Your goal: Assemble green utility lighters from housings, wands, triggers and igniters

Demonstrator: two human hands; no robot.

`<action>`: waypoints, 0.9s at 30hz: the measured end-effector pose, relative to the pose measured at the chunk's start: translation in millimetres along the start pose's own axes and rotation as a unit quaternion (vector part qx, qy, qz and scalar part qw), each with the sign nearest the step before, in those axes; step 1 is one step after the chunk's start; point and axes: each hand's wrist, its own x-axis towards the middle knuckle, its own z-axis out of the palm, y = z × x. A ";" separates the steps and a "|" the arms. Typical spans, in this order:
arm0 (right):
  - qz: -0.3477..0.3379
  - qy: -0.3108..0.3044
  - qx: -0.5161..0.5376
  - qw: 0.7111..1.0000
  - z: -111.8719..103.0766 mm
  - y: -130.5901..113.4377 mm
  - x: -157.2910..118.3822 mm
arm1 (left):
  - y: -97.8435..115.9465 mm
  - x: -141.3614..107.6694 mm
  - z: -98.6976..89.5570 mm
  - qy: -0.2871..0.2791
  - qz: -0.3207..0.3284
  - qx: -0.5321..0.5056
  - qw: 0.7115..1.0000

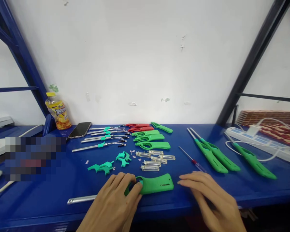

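Note:
My left hand (118, 201) is closed around a green long-nosed lighter (157, 184) at the front of the table, over its trigger opening. The lighter's metal tube (82, 199) sticks out to the left, and its handle points right. Just right of the handle, my right hand (214, 199) is held with fingers stretched out and holds nothing. Beyond its fingertips lies a screwdriver (194, 161) with a red and clear handle. Clear fuel tanks (151, 163) and turquoise triggers (106, 167) are grouped behind the lighter.
Metal lighter tubes with wires (89, 147) lie at the back left, beside green casing halves (153, 145) and red casings (137, 125). Several whole green lighters (210, 158) lie on the right, near a white power strip (263, 141). A phone (80, 130) and a drink bottle (59, 112) are back left.

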 end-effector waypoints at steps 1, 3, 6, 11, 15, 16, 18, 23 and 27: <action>0.000 0.006 -0.009 1.000 -2.7 2.7 1.2 | 1.4 0.4 0.3 0.004 -0.003 -0.005 1.000; 0.005 0.009 -0.028 1.000 -6.5 5.8 7.5 | 5.0 2.9 4.5 0.025 -0.002 -0.005 1.000; -0.019 -0.021 -0.037 0.999 -3.8 4.0 30.2 | 9.7 8.8 18.1 0.071 0.029 0.015 0.997; -0.117 -0.181 -0.032 0.976 33.7 -2.4 102.3 | 10.2 15.6 35.9 0.115 0.071 0.028 0.990; -0.203 -0.283 -0.067 0.935 78.1 -0.1 157.2 | 8.3 17.1 35.5 0.133 0.080 0.019 0.988; -0.215 -0.297 -0.064 0.928 86.6 1.5 165.3 | 7.8 17.4 34.8 0.131 0.079 0.016 0.988; -0.223 -0.310 -0.058 0.922 97.6 5.1 173.2 | 6.7 18.1 33.5 0.122 0.079 0.010 0.989; -0.201 -0.300 -0.059 0.931 96.7 11.7 163.2 | 7.4 19.0 31.7 0.091 0.063 0.002 0.994; -0.195 -0.297 -0.056 0.933 94.0 11.7 156.3 | 11.3 18.9 28.6 0.077 0.051 -0.005 0.996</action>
